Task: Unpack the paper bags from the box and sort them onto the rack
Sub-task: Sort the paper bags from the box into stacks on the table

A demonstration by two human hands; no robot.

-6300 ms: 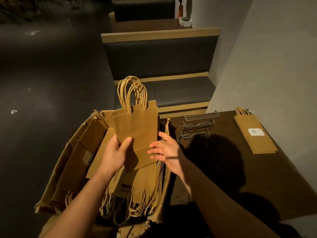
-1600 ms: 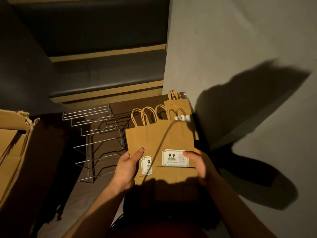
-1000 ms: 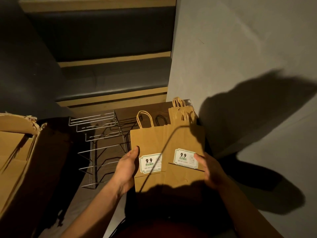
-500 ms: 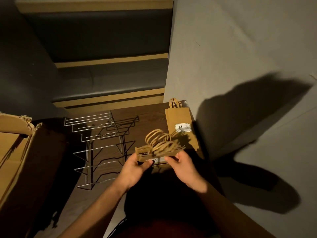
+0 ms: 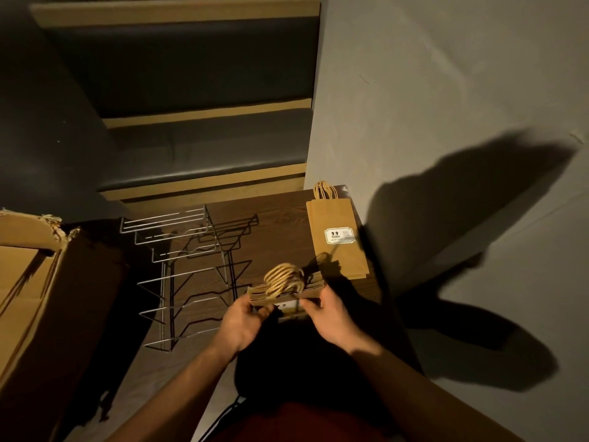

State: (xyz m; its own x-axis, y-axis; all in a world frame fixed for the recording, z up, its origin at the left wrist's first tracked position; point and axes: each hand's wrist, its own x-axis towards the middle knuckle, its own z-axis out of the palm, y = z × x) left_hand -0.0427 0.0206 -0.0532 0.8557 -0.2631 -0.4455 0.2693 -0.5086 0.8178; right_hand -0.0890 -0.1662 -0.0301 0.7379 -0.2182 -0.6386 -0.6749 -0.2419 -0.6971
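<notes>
Since both hands are squaring up a small bundle of paper bags (image 5: 282, 290) edge-on, handles up, I'd guess it's to even out the edges: left hand (image 5: 243, 323) and right hand (image 5: 331, 319) each curl around an end. It hovers over the table (image 5: 271, 218), between the wire rack (image 5: 185, 275) and the flat bag stack (image 5: 338, 237) by the wall. Rack slots look free; the box (image 5: 35, 298) crowds its left side.

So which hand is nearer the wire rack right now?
Left. The left hand holds the bundle of paper bags just beside the wire rack; the right hand holds the bundle's far side, further from it.
</notes>
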